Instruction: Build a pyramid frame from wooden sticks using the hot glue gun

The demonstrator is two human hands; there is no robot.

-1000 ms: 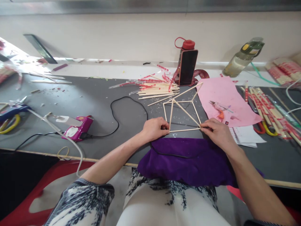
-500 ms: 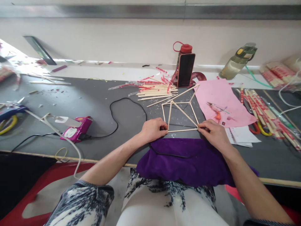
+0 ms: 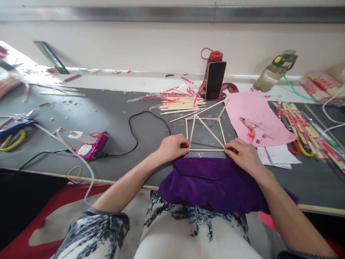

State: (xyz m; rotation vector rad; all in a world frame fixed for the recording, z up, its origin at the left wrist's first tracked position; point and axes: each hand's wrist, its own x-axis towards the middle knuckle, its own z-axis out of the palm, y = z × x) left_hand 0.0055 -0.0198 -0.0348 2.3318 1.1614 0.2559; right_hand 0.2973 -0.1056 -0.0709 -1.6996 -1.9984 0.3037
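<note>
A frame of thin wooden sticks (image 3: 207, 150) stands on the grey table, with a square base and slanted sticks meeting in peaks. My left hand (image 3: 174, 147) pinches its near left corner, fingers closed. At the near right corner, my right hand (image 3: 241, 153) grips the frame between thumb and fingers. A purple cloth (image 3: 210, 183) lies over the table edge just below both hands. Behind the frame is a pile of loose chopsticks (image 3: 182, 104) with red-and-clear wrappers.
A phone (image 3: 215, 81) leans on a red-capped bottle (image 3: 215, 55). Pink paper (image 3: 258, 108) with pliers (image 3: 252, 124) lies right, near wrapped chopsticks (image 3: 304, 126) and a green bottle (image 3: 275, 72). At left are a magenta power box (image 3: 91, 145), a black cord (image 3: 132, 140) and blue-handled pliers (image 3: 20, 127).
The frame's near corners have shifted slightly left, with both hands still on them. The whole view has moved a little, so the surroundings appear farther right.
</note>
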